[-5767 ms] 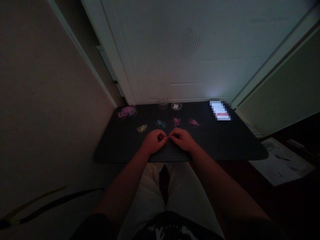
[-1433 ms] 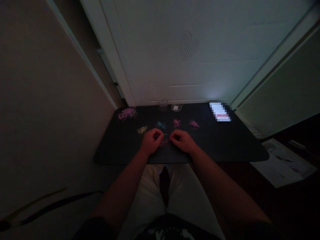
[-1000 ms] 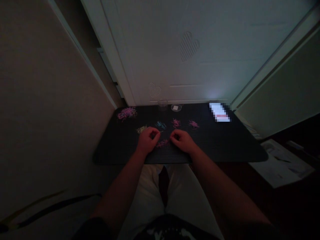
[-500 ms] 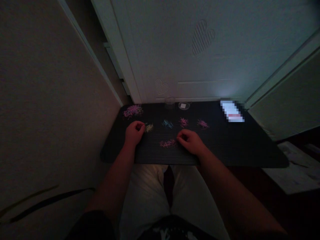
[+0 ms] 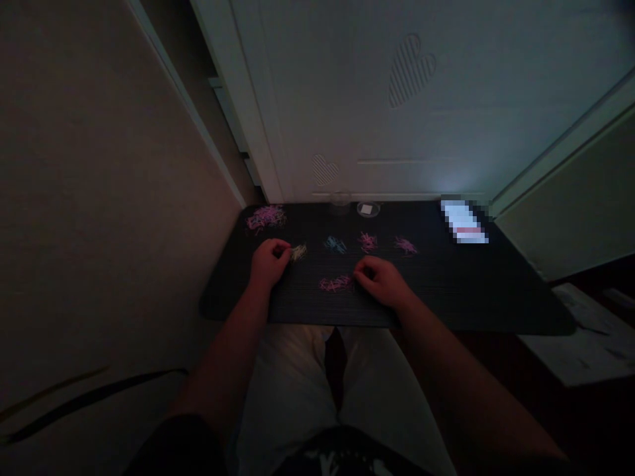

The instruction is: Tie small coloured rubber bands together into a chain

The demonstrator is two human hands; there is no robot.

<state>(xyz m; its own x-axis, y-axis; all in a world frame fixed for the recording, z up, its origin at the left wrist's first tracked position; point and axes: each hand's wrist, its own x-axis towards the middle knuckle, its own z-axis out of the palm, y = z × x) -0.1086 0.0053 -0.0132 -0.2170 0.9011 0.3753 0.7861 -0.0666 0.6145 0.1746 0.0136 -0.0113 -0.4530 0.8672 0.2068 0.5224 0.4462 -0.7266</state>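
On the dark table my left hand (image 5: 269,262) has its thumb and finger pinched at the left edge of a small pile of pale yellow thin strips (image 5: 298,252). My right hand (image 5: 381,279) is closed in a pinch at the right end of a pink pile of strips (image 5: 335,283) near the front edge. Whether either pinch holds a strip is too dim and small to tell. Behind the hands, in a row, lie a blue pile (image 5: 335,244), a pink-red pile (image 5: 368,242) and a purple-pink pile (image 5: 405,244). A larger mixed-colour heap (image 5: 266,218) sits at the back left.
A clear round container (image 5: 340,202) and a clear lid with a white label (image 5: 368,209) stand at the table's back edge. A lit, blurred-out screen (image 5: 464,221) lies at the back right. A white panel with hearts (image 5: 411,69) rises behind the black table (image 5: 471,297).
The camera view has shifted slightly, so everything sits a little further right. Both hands stay pinched at the same piles, with no clear movement over the table.
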